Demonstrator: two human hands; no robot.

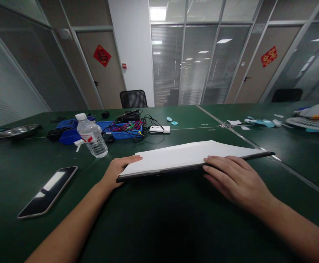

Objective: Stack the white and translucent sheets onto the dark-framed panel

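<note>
While its long axis runs left to right, the black-edged white panel is held over the green table; its left end is gripped by the left hand; its near edge is touched by the right hand, whose grip cannot be told.

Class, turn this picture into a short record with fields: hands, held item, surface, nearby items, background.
Left hand: gripping the board's left end
Right hand: on its near edge, right of centre
Held item: board, white top, dark edge
Surface: green table
Nearby, left: phone, flat; bottle, clear with white cap
Beyond: blue tray with wires
Background: black chair, doors with red signs
</note>
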